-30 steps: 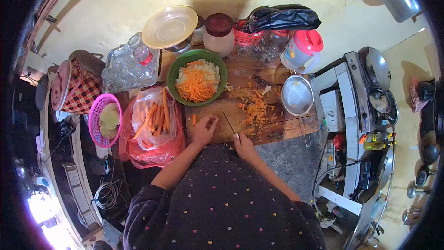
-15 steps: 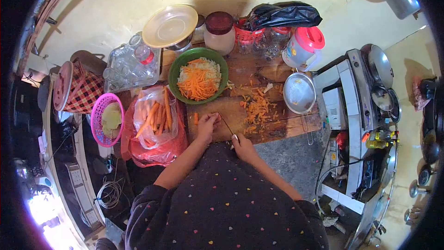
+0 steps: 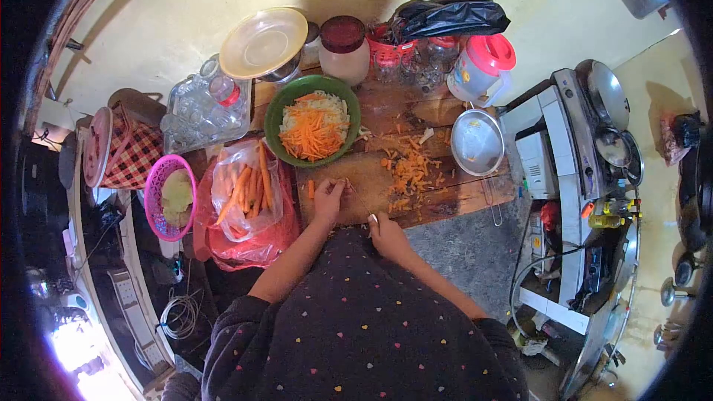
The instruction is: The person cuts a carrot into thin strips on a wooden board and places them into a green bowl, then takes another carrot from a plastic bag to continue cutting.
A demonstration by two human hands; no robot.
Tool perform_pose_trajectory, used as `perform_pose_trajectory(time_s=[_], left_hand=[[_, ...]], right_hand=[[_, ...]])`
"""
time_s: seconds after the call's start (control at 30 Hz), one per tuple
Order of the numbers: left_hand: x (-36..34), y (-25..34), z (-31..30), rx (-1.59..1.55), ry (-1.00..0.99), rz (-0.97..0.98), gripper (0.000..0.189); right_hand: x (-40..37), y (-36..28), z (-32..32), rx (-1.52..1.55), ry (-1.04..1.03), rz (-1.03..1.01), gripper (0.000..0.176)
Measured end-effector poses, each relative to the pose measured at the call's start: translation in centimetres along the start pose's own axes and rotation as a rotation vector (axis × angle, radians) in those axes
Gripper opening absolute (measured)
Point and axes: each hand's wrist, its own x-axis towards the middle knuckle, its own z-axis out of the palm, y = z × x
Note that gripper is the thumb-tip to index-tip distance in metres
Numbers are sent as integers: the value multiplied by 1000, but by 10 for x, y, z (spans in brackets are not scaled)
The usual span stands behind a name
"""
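My right hand (image 3: 388,238) is closed round the handle of a knife (image 3: 359,199), its thin blade pointing up and left toward my other hand. My left hand (image 3: 327,202) is pinched over a wooden cutting board (image 3: 312,172), with a little orange at its fingertips, seemingly a piece of carrot mostly hidden by the fingers. Just left of those fingers lies a short carrot stub (image 3: 310,189). Behind the board stands a green bowl (image 3: 272,134) with shredded carrot (image 3: 308,134) on top of paler shreds. Carrot peelings (image 3: 412,174) are scattered to the right.
Whole carrots (image 3: 245,193) lie in a clear bag on a red plastic bag (image 3: 245,251). A pink basket (image 3: 151,212) is farther left. A metal strainer (image 3: 477,141) sits at the table's right edge. Jars, a beige basin (image 3: 264,42) and a pitcher (image 3: 483,67) line the back.
The view has shifted slightly, so most things sit a little farther left. Both hands keep nearly the same pose, with the knife still beside my left fingertips.
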Motion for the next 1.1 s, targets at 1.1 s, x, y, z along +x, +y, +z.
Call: perform_pose_trajectory(time_s=[1.1], left_hand=[[-2, 3, 3, 44, 40, 18, 10]], right_hand=[[5, -21, 3, -85, -63, 20, 37]])
